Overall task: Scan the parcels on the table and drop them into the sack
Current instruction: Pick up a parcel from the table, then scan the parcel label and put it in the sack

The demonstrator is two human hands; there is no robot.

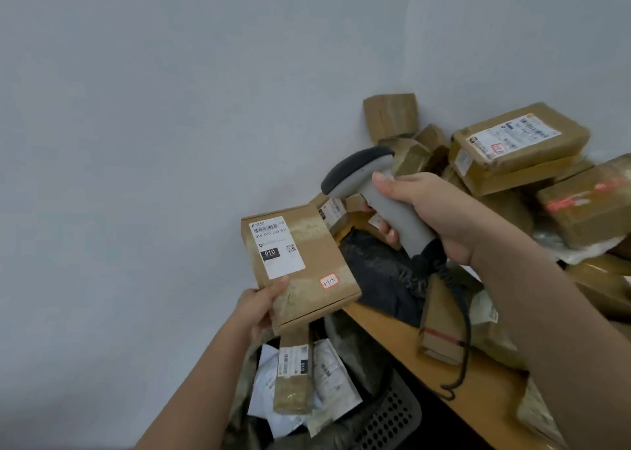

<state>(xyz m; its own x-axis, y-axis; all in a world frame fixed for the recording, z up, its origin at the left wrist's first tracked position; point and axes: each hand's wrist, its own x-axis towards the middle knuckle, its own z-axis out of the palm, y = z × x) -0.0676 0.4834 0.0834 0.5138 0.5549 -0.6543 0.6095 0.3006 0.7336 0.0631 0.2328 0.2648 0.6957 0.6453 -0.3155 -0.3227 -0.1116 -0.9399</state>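
Pinching the parcel point(300, 268) at its lower corner above the sack point(259, 415), the left hand point(259, 308) managed easily; it looked light, stiff. The right hand point(430, 210) gripped the scanner point(372, 190).

Single head-worn wide-angle view, looking forward and down from close above, fingers point(387, 233) near frame centre, bench point(403, 333) running lower right of them, wall filling the upper left
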